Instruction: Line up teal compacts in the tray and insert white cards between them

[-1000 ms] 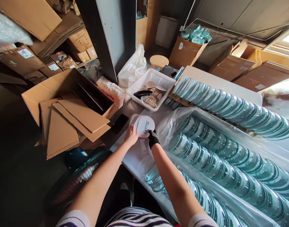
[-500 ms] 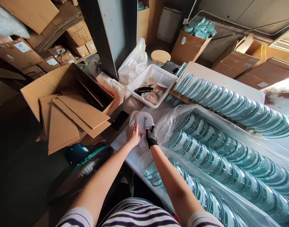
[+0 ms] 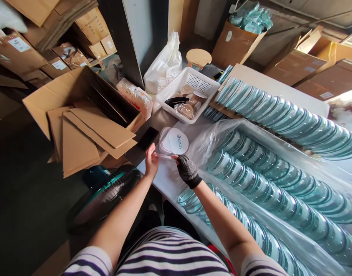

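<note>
Both hands pulled back toward the body since half a second ago, lifting a clear flat piece [image 3: 164, 156] off the white stack [image 3: 174, 141], which now lies bare on the table [image 3: 164, 180]. Left hand [image 3: 151, 162], bare, pinches the piece's left end; right hand [image 3: 187, 171], in a black dotted glove, pinches the right end. Piece is seen edge-on, roughly level, held just above the table and just nearer the body than the stack. Top sheet of the stack is white with dark lettering. Black phone [image 3: 147, 138] lies just left of the stack, at the table edge. White basket [image 3: 190, 95] with bagged items sits beyond the stack; white plastic bag [image 3: 164, 67] behind that. Right of the stack: long rows of teal-rimmed round lids [image 3: 279, 180] under clear film, more rows beyond them. Left of the stack, off the table: open carton [image 3: 78, 115] with loose cardboard sheets. Green fan [image 3: 103, 193] stands below the table edge, near the left forearm.
</note>
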A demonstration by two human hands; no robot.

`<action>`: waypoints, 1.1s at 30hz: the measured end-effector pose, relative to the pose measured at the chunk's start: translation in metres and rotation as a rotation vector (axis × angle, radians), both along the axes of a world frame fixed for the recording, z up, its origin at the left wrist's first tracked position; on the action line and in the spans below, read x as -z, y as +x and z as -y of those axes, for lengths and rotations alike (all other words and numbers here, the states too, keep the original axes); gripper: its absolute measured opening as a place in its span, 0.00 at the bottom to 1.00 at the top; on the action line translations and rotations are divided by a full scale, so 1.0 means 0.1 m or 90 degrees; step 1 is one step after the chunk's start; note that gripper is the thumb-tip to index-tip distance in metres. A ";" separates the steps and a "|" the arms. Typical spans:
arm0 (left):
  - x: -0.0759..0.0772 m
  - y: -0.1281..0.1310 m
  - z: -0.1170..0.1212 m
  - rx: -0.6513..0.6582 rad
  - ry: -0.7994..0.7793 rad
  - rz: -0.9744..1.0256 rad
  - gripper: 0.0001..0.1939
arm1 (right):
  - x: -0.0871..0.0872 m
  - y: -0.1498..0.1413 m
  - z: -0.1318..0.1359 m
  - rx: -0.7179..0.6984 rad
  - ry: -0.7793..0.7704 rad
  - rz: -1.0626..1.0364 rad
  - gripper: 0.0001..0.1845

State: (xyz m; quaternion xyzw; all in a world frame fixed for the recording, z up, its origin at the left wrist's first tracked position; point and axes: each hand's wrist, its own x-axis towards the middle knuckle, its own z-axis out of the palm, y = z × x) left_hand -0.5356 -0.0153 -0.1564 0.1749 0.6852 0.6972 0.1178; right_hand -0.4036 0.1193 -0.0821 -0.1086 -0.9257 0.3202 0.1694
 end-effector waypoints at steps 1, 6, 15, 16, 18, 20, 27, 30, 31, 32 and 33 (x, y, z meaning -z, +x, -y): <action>0.05 0.07 0.10 0.019 -0.016 -0.032 0.32 | 0.07 0.06 0.04 -0.030 -0.003 0.040 0.23; 0.40 0.44 0.31 0.081 -0.118 -0.022 0.28 | 0.46 0.18 0.15 -0.058 -0.040 0.205 0.36; 0.35 0.35 0.16 0.042 -0.051 0.277 0.32 | 0.32 0.03 0.11 -0.021 -0.043 0.217 0.31; 0.35 0.35 0.16 0.032 -0.050 0.302 0.32 | 0.31 0.02 0.12 -0.015 -0.047 0.213 0.28; 0.34 0.37 0.17 0.016 -0.040 0.370 0.31 | 0.30 0.00 0.12 0.022 -0.088 0.203 0.23; 0.28 0.43 0.20 0.018 -0.022 0.437 0.27 | 0.29 -0.03 0.12 0.084 -0.189 0.172 0.19; -0.42 0.60 0.28 0.216 0.205 0.488 0.31 | 0.16 -0.03 0.10 0.190 -0.870 0.012 0.27; -0.66 0.59 0.29 0.265 0.184 0.430 0.34 | 0.07 0.03 0.14 0.127 -1.031 0.045 0.27; -0.71 0.59 0.29 0.281 0.171 0.413 0.35 | 0.05 0.06 0.16 0.119 -1.056 0.056 0.27; -0.75 0.59 0.29 0.297 0.164 0.398 0.36 | 0.03 0.08 0.18 0.116 -1.070 0.062 0.26; -0.78 0.59 0.30 0.314 0.165 0.386 0.37 | 0.01 0.10 0.19 0.112 -1.075 0.066 0.25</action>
